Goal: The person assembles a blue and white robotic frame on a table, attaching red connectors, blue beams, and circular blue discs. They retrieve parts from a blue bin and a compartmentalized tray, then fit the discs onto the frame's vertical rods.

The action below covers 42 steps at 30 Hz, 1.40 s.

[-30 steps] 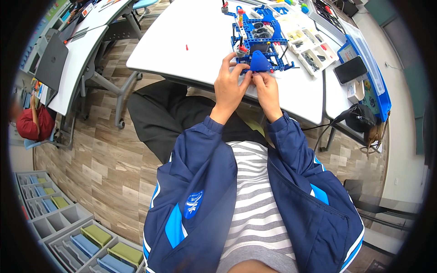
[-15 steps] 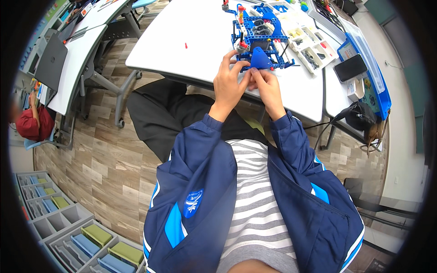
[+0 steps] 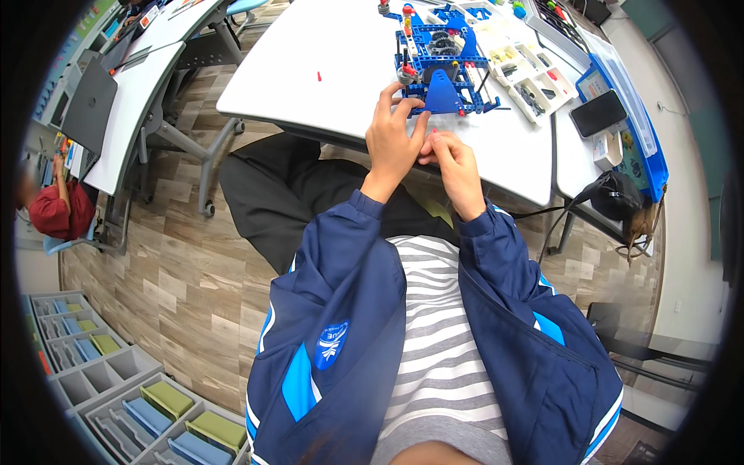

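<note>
Left hand [image 3: 390,143] was at the 6 to 7 o'clock corner of the blue model [image 3: 449,60], with thumb and index finger parted and the index fingertip at the near edge of the model; firm contact could not be confirmed. Right hand [image 3: 456,163] was curled, thumb and fingertips pressed together on what appeared to be a small red piece [image 3: 435,132], too small to identify with certainty. The model lay on the white table [image 3: 310,108] at 1 o'clock from the left hand and 12 o'clock from the right, its long axis running roughly 12 to 6. The left hand was nearer; the right was apart from the model, just beside the left thumb. The near end carried a smooth, tapered, plastic-looking panel [image 3: 442,97]; behind it were straight beams with rows of holes and dark, round, toothed gears [image 3: 444,44]. A slim red peg [image 3: 319,77] lay between 10 and 11 o'clock from the left hand; a pale, compartmented tray [image 3: 553,108] lay between 1 and 2 from the right.
</note>
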Available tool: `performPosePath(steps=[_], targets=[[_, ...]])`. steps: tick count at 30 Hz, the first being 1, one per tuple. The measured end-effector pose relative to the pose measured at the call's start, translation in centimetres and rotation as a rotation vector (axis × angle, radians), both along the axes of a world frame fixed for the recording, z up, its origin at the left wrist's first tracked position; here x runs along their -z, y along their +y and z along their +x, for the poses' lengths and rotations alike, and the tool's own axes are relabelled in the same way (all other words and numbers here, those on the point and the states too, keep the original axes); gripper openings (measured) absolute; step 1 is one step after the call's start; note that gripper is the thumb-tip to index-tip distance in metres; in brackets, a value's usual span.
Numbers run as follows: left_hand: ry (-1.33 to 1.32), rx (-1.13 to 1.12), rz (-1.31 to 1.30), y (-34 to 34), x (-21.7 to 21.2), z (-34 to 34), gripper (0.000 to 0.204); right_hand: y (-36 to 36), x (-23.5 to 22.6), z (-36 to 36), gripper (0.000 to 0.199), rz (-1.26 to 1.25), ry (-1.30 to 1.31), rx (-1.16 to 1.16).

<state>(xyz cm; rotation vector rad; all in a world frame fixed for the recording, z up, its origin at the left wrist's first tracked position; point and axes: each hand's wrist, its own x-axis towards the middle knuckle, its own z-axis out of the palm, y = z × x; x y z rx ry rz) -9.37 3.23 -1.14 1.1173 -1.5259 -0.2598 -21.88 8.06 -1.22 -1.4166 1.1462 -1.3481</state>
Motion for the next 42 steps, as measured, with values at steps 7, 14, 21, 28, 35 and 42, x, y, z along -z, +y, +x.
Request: performPosePath(steps=[7,14,21,28,35,42], targets=[[-0.015,0.014,0.014,0.0,-0.2,0.3,0.016,-0.4,-6.9,-1.7,0.023,-0.32,0.288,0.286],[-0.023,0.012,0.017,0.0,-0.1,0.3,0.018,-2.0,-9.2,-0.7,0.028,-0.202,0.114,0.057],[-0.009,0.033,0.02,0.0,-0.1,0.5,0.017,-1.9,-8.6,-1.4,0.024,-0.144,-0.042,-0.169],[0.01,0.113,0.115,0.1,-0.5,1.0,0.019,0.1,-4.8,-2.6,0.012,-0.224,0.295,-0.048],[-0.022,0.148,0.071,-0.3,-0.5,1.2,0.02,-1.8,-3.5,-2.2,0.016,-0.424,0.44,0.087],[-0.015,0.18,0.102,-0.2,-1.1,1.4,0.016,-3.9,-3.3,-2.4,0.019,-0.381,0.371,0.078]])
